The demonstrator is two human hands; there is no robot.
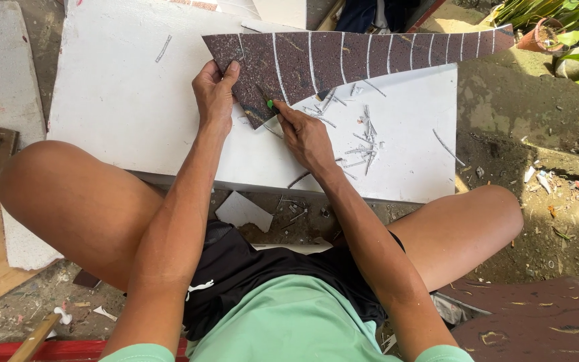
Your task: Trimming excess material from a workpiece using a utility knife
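While the left hand (214, 90) pinches the maroon sheet (343, 57), the right hand (303, 134) grips a green-tipped cutter (267, 100).

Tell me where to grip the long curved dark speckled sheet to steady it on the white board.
Probably grip the curved dark speckled sheet at its wide near-left end, from the left edge, where the left hand already pinches it. That end is broadest; the far tail tapers thin. This stays clear of the right hand and its green-tipped tool.

Dark maroon speckled sheet (343, 57) with white stripes, white board (129, 100), green-tipped cutter (269, 104)
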